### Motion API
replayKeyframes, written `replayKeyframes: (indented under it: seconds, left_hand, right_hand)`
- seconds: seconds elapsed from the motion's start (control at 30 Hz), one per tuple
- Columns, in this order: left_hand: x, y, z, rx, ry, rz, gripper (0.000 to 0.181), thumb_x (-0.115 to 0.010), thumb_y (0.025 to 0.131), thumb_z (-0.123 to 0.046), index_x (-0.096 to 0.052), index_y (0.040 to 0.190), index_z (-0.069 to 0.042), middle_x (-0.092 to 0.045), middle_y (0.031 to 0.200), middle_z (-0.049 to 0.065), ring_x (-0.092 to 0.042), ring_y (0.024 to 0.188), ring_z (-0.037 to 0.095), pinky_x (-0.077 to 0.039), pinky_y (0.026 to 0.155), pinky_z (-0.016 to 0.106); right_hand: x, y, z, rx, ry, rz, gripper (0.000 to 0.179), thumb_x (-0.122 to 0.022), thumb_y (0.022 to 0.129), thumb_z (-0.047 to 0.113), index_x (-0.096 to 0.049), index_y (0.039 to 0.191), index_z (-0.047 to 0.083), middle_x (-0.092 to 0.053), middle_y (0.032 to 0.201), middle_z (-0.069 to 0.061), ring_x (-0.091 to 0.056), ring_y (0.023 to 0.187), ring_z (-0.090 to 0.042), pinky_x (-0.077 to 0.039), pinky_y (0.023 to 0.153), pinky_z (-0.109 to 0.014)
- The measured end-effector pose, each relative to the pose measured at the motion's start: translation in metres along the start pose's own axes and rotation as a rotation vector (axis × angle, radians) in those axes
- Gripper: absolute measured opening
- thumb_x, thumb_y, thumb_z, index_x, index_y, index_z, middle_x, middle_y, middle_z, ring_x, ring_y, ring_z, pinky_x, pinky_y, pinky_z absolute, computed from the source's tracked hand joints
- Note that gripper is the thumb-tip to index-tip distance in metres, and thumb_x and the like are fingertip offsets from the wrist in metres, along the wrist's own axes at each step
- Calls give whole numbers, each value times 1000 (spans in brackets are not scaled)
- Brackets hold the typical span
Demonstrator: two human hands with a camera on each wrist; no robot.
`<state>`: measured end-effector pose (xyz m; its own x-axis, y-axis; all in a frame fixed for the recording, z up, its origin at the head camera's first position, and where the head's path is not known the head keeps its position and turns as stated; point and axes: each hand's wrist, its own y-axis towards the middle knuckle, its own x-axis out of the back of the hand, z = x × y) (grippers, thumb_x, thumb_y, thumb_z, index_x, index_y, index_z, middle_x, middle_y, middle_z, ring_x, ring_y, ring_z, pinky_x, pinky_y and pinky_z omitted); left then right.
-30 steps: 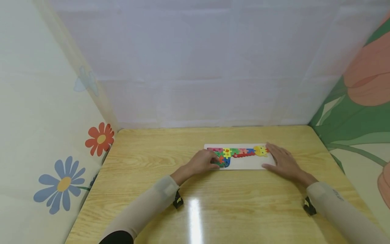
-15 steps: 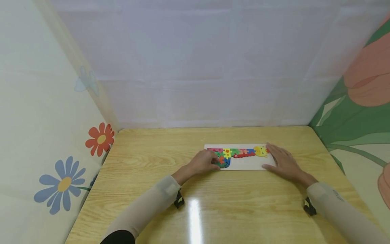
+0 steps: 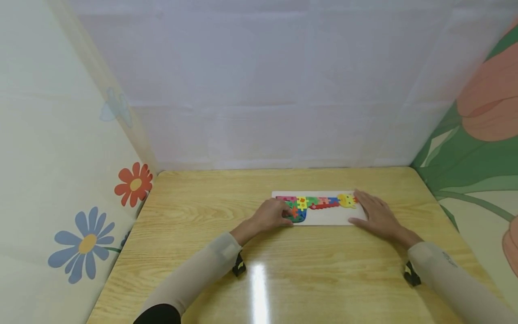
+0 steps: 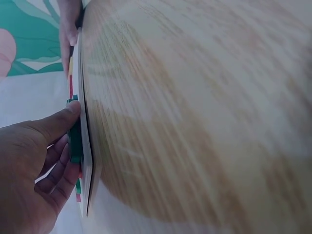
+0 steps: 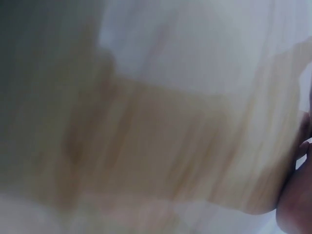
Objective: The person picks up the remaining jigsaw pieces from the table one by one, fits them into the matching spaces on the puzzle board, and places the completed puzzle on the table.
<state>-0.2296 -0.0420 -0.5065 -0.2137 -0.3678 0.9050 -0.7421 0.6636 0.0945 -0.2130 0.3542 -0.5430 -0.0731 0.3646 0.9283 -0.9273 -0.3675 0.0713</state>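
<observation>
A white puzzle board [image 3: 328, 218] lies on the table, bearing a giraffe of colourful jigsaw pieces with a yellow head piece [image 3: 345, 200]. My left hand [image 3: 270, 215] is at the board's left end. Between its thumb and fingers it pinches a green puzzle piece [image 4: 75, 139], seen edge-on against the board in the left wrist view. Part of that piece is hidden by the fingers. My right hand [image 3: 376, 216] rests on the board's right end, fingers extended and thumb spread apart. Only a bit of that hand [image 5: 295, 195] shows in the right wrist view.
The wooden table [image 3: 202, 193] extends around the board. A white cloth wall [image 3: 267, 90] stands along its far edge, with flower-printed panels at left and right. Black wrist straps [image 3: 238, 265] show under the sleeves.
My left hand has shifted very slightly to the right, and the green piece sits closer against the blue one beside it. My right hand stays in place.
</observation>
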Motion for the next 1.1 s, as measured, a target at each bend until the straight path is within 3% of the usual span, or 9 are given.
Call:
replayKeyframes:
  seconds: [0.23,0.53,1.1]
  left_hand:
    - [1,-1,1,13,-21,11,24,-90,87,-31,-84,100,-12,-79,90,-3,-63,73,-1,-51,67,16]
    - [4,-4,0,-5,-17,29,21,-88,89,-27,-84,102,-11,-80,96,-1,-70,80,3,-55,71,17]
    - [2,-6,2,-14,1,4,21,-89,88,-27,-84,102,-12,-81,95,-2,-70,79,2,-55,71,17]
  right_hand:
    - [0,1,1,-6,5,4,101,-68,97,61,-24,168,4,-26,172,-22,-24,156,-47,-18,121,-70]
    - [1,1,1,2,1,-3,100,-69,97,59,-25,167,2,-27,172,-24,-25,156,-48,-18,121,-71]
    - [3,2,3,-9,3,19,101,-68,98,59,-23,168,3,-24,172,-24,-23,156,-49,-17,121,-72]
